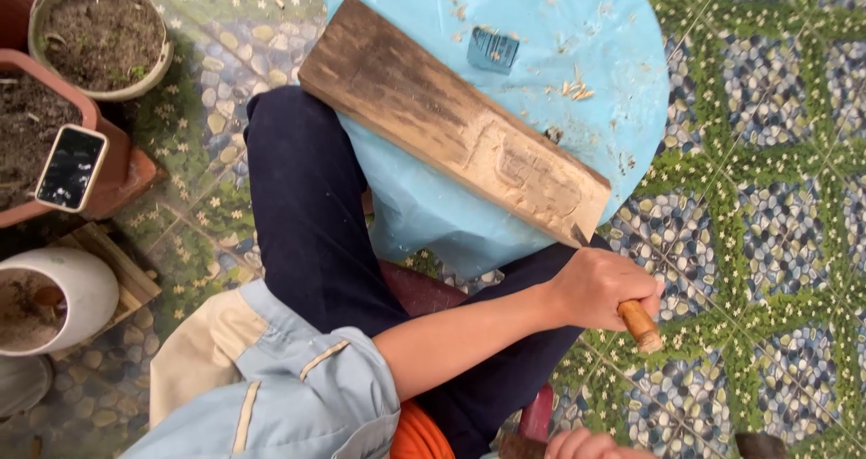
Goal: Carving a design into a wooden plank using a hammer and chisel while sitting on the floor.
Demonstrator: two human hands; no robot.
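Gripping with the left hand [603, 288], fist clamped round the wooden chisel handle [640, 325]. Right hand [586, 444] only just showing at the near edge, mostly cut off; cannot tell whether closed on anything.

Probably best to keep that left fist low on the handle and the wrist stiff, so the blade [577, 235] stays seated where it meets the near right corner of the plank [424, 107]. Worth taking shallow bites along the grain beside the pale carved recess [528, 172], not prying upward.

Plank resting slantwise across the knee, over a blue plastic sheet [595, 44]; likely to skid on that slick sheet, so press it down with the leg. Keep the thigh out of the blade's line.

Further off, pale wood chips [574, 89] scattered on the sheet. Far left, a phone [70, 167] propped on a reddish planter [117, 175].
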